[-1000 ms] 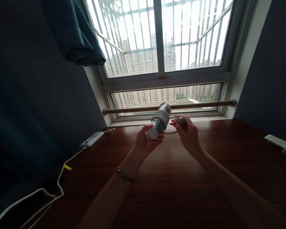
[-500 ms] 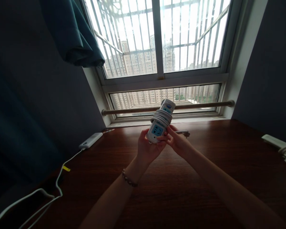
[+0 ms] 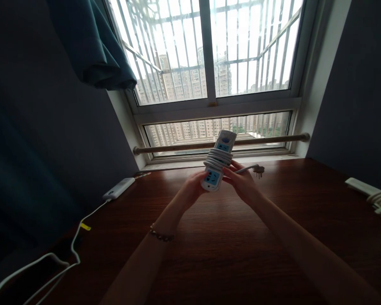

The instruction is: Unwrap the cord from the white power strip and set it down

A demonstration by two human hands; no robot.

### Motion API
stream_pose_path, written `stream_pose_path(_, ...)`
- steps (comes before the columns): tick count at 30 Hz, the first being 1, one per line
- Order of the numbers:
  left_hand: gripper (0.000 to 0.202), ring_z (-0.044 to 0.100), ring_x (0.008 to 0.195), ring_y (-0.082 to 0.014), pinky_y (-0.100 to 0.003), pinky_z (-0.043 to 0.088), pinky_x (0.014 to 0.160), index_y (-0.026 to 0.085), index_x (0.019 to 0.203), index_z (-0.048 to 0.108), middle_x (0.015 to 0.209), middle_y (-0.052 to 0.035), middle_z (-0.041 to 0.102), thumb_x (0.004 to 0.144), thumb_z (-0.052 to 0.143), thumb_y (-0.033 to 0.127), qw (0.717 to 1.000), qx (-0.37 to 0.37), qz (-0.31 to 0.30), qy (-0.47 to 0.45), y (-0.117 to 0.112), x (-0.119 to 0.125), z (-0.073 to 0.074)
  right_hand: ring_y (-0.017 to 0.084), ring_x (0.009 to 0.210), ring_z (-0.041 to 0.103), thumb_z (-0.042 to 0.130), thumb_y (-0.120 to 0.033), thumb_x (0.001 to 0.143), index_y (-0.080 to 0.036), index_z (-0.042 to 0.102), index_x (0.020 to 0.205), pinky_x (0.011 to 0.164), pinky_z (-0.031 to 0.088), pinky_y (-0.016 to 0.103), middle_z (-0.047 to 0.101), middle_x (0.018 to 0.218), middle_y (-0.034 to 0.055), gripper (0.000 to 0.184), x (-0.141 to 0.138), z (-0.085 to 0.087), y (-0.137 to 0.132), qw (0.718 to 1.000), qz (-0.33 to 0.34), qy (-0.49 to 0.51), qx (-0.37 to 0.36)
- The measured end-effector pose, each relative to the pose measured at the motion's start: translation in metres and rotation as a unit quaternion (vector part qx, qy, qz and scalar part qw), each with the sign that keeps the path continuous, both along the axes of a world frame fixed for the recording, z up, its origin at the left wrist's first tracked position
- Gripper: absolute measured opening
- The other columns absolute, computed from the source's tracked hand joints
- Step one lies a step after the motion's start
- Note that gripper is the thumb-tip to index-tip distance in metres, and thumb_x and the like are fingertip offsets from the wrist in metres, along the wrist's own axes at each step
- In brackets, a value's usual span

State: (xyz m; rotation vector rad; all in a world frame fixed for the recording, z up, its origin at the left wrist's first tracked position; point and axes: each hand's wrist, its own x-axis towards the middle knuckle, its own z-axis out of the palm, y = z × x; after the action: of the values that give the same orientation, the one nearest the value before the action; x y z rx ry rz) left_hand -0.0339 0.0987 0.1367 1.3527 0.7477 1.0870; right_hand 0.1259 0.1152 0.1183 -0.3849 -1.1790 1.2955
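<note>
Left hand (image 3: 192, 190) and right hand (image 3: 243, 184) both have fingers clamped round a white power strip (image 3: 212, 179), held up over a dark wood tabletop (image 3: 222, 241), cord (image 3: 218, 159) coiled round its middle, pronged plug (image 3: 259, 169) sticking out rightward; window (image 3: 208, 55) behind, pretty bright tbh.

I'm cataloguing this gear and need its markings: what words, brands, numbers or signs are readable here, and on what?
No text can be read for certain.
Power strip: the blue oval near its far end may carry a mark, too small to read.
White device at left: a dark mark near its cable end, too small to make out.
Yellow tag: no legible writing.
</note>
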Motion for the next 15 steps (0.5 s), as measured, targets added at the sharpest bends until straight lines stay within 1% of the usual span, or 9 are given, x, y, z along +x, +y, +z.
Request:
stream_pose_path(2,0.044,0.062,0.085,-0.0245,-0.033,0.046,0.075,0.011,0.103,0.061,0.095,-0.0097,0.067,0.066,0.072,0.032,0.998,0.045,0.03,0.038,0.001,0.001,0.0,0.02,0.086,0.063,0.074,-0.024,0.066,-0.021,0.06,0.103,0.074,0.051,0.029,0.067,0.095,0.0022,0.04,-0.001,0.0,0.0,0.997,-0.04,-0.048,0.05)
stream_pose_path(4,0.05,0.059,0.092,-0.0239,-0.032,0.044,0.08,0.014,0.106,0.06,0.102,-0.0074,0.066,0.059,0.077,0.023,0.989,0.114,0.051,0.074,0.001,0.005,-0.003,0.022,0.089,0.062,0.074,-0.024,0.066,-0.021,0.059,0.104,0.075,0.051,0.031,0.066,0.099,0.0028,0.041,-0.003,-0.001,-0.001,0.987,-0.078,-0.098,0.1)
stream_pose_path(6,0.053,0.058,0.095,-0.0241,-0.033,0.043,0.082,0.015,0.107,0.06,0.103,-0.0065,0.065,0.057,0.077,0.017,0.98,0.159,0.078,0.095,-0.001,0.009,-0.005,0.023,0.092,0.062,0.07,-0.027,0.071,-0.022,0.058,0.108,0.077,0.051,0.033,0.065,0.104,0.0036,0.039,-0.006,-0.003,-0.003,0.977,-0.096,-0.13,0.138)
stream_pose_path(7,0.052,0.058,0.094,-0.024,-0.033,0.043,0.082,0.015,0.106,0.06,0.102,-0.0063,0.065,0.056,0.076,0.015,0.979,0.159,0.088,0.092,-0.002,0.01,-0.005,0.024,0.094,0.061,0.066,-0.03,0.076,-0.023,0.057,0.111,0.079,0.051,0.034,0.064,0.106,0.004,0.037,-0.007,-0.003,-0.004,0.973,-0.1,-0.138,0.154)
stream_pose_path(9,0.049,0.058,0.092,-0.0235,-0.032,0.043,0.08,0.014,0.103,0.061,0.097,-0.0058,0.066,0.056,0.074,0.01,0.985,0.126,0.099,0.067,-0.004,0.011,-0.003,0.024,0.099,0.06,0.058,-0.034,0.083,-0.024,0.055,0.116,0.084,0.05,0.037,0.062,0.11,0.0046,0.035,-0.008,-0.005,-0.006,0.97,-0.108,-0.136,0.171)
stream_pose_path(11,0.044,0.058,0.088,-0.0214,-0.03,0.043,0.076,0.014,0.098,0.063,0.091,-0.0045,0.066,0.056,0.072,0.01,0.991,0.092,0.094,0.034,-0.007,0.01,0.0,0.024,0.1,0.059,0.055,-0.037,0.084,-0.024,0.054,0.119,0.087,0.049,0.04,0.061,0.112,0.0052,0.037,-0.008,-0.005,-0.008,0.972,-0.117,-0.122,0.162)
stream_pose_path(13,0.033,0.058,0.077,-0.0181,-0.027,0.043,0.069,0.013,0.091,0.063,0.081,-0.0031,0.064,0.059,0.069,0.014,0.996,0.049,0.078,-0.014,-0.011,0.009,0.004,0.024,0.101,0.059,0.059,-0.038,0.082,-0.024,0.054,0.119,0.089,0.048,0.043,0.06,0.114,0.0059,0.04,-0.007,-0.003,-0.01,0.975,-0.126,-0.107,0.145)
stream_pose_path(15,0.026,0.054,0.063,-0.0151,-0.026,0.042,0.059,0.012,0.087,0.062,0.072,-0.0025,0.06,0.062,0.064,0.021,0.997,-0.007,0.047,-0.066,-0.014,0.007,0.007,0.024,0.101,0.059,0.061,-0.037,0.08,-0.023,0.056,0.116,0.09,0.047,0.044,0.06,0.114,0.0067,0.039,-0.006,0.0,-0.012,0.977,-0.129,-0.097,0.137)
